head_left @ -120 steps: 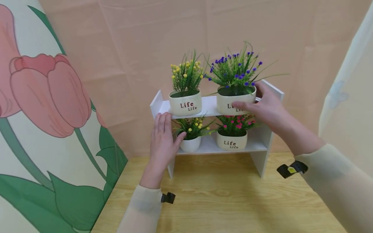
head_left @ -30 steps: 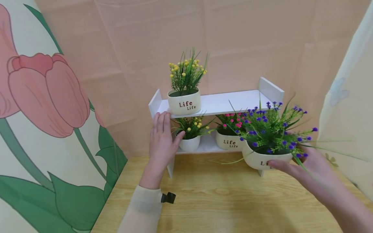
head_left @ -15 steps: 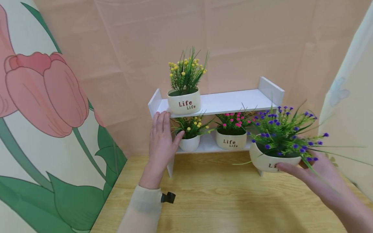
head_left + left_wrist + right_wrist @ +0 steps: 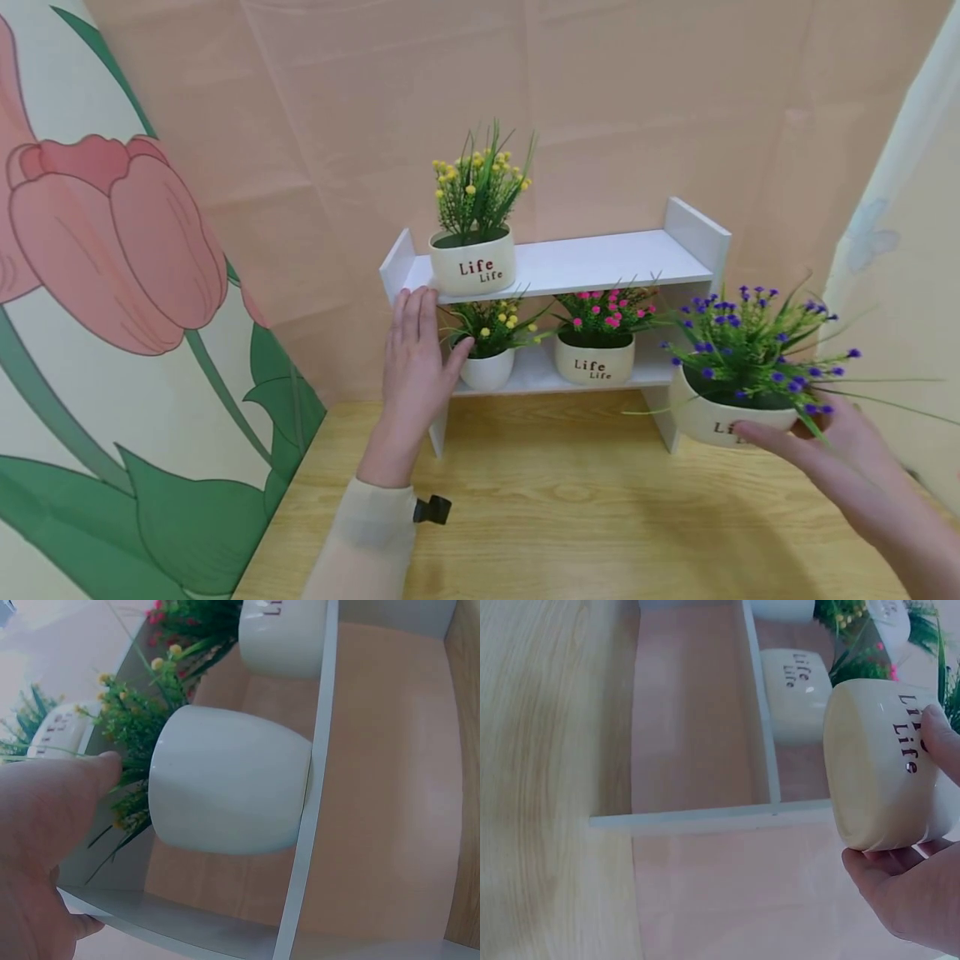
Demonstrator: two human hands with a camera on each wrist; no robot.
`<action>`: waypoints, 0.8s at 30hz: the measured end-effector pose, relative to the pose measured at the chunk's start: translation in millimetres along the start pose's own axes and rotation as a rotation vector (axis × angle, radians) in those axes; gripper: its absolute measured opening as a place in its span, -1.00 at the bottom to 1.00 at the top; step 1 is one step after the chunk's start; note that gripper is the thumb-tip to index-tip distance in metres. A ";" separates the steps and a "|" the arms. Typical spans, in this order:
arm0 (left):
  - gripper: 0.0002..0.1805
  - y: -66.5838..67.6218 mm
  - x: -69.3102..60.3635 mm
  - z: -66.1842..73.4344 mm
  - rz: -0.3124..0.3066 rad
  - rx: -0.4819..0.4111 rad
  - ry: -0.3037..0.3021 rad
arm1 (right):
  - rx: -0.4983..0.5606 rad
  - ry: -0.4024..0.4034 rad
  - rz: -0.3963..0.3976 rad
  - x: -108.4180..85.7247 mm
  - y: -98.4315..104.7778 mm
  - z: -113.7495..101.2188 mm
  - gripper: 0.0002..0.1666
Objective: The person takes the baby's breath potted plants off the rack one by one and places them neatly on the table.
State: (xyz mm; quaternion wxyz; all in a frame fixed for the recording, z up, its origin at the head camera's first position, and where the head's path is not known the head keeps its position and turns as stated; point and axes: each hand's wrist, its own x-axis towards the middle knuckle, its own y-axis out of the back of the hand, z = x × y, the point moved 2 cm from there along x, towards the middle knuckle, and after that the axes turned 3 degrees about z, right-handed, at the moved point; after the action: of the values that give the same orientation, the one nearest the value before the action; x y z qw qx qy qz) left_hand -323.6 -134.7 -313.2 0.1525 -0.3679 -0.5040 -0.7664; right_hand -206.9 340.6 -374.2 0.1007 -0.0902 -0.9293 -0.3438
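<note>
My right hand (image 4: 840, 458) grips the cream pot with purple flowers (image 4: 731, 410), held in the air to the right of the white shelf (image 4: 615, 260). In the right wrist view, fingers and thumb lie around that pot (image 4: 881, 765). My left hand (image 4: 416, 358), fingers straight, rests on the left end of the upper board; the left wrist view shows the hand (image 4: 45, 825) by the shelf's side panel. A pot with yellow flowers (image 4: 474, 267) stands on the upper board. Below are a small white pot (image 4: 487, 372) and a pot with pink flowers (image 4: 594, 363).
The shelf stands on a wooden table (image 4: 540, 508) against a pink cloth backdrop (image 4: 600, 100). A panel with a painted tulip (image 4: 127, 242) is on the left, and a pale curtain edge (image 4: 873, 217) hangs on the right.
The purple-flowered pot has left the upper board in my right hand, moving down and to the right, and lately further right. My left hand has stayed at the shelf's left end.
</note>
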 end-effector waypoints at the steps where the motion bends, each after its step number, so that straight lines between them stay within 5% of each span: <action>1: -0.02 0.0 0.0 -0.1 0.000 0.000 0.000 | 0.005 -0.008 -0.006 0.3 0.1 2.0 -0.01; 17: -0.01 0.7 0.0 0.1 -0.010 0.000 0.007 | -0.044 -0.073 -0.009 2.2 -5.1 26.7 0.03; 24: -0.02 0.9 -0.2 0.3 -0.020 0.004 0.011 | 0.094 0.004 0.013 6.0 -13.7 45.8 -0.14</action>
State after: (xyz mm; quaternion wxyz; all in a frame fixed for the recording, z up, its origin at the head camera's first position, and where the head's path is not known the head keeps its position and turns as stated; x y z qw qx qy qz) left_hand -322.8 -134.8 -312.7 0.1482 -0.3581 -0.5086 -0.7689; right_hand -221.6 361.0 -415.2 0.1090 -0.0909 -0.9436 -0.2991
